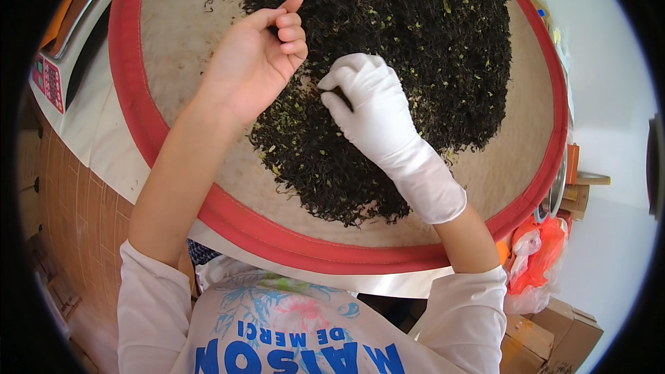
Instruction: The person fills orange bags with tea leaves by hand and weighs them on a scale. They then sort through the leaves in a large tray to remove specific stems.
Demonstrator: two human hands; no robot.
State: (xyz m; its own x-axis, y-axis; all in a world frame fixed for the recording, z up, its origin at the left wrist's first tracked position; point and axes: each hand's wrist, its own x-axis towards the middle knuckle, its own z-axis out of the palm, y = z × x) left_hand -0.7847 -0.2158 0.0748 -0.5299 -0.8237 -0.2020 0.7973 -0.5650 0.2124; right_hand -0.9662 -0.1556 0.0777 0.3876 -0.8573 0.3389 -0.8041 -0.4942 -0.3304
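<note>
A heap of dark, twisted dried leaves, likely tea (447, 62), is spread over a large round tray (171, 52) with a pale base and a red fabric rim. Yellow-green bits are scattered through the leaves. My left hand (254, 57) is bare and raised over the heap's left edge, palm turned up and fingers loosely curled; whether anything small is inside is hidden. My right hand (369, 98), in a white glove, is at a thin patch in the leaves. Its thumb and forefinger tips are close together there, and anything between them is too small to make out.
Under the tray is a white tabletop (98, 130). A weighing scale with a keypad (52, 85) stands to the left. On the right are red and clear plastic bags (535, 254), cardboard boxes (561, 327) and a white wall (613, 259). Brown floor tiles (78, 192) show at left.
</note>
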